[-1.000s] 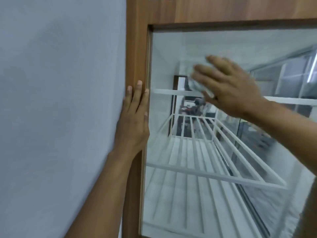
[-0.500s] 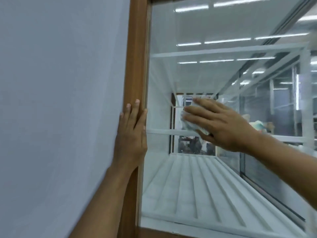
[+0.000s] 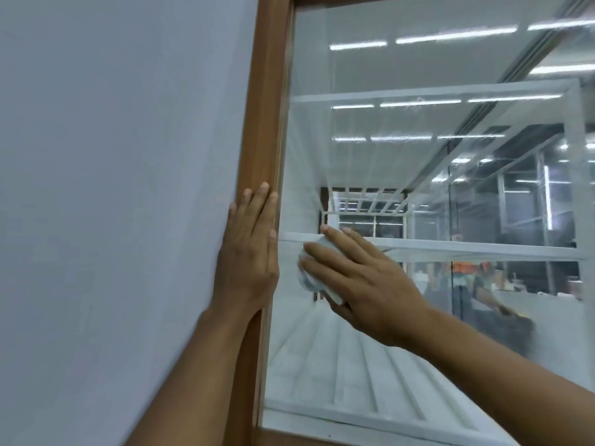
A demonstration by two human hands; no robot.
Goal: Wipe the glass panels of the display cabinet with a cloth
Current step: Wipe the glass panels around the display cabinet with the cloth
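Note:
The display cabinet has a brown wooden frame [image 3: 262,107] and a large glass panel [image 3: 418,75] that fills the right of the view. My right hand [image 3: 363,281] presses a crumpled white cloth [image 3: 310,272] flat against the glass near its left edge. Only the cloth's left part shows under my fingers. My left hand [image 3: 249,252] lies flat with fingers together on the wooden frame post, holding nothing. White slatted shelves [image 3: 354,365] show behind the glass.
A plain grey-white wall [image 3: 112,188] covers the left half of the view, right up to the frame post. The glass reflects ceiling lights [image 3: 450,35] and shows a room with people behind it. The frame's bottom rail [image 3: 289,437] is at the lower edge.
My right hand has slid the cloth down and to the left across the glass, toward the frame post. My view tilted, so the top rail left the picture. My left hand stayed on the post.

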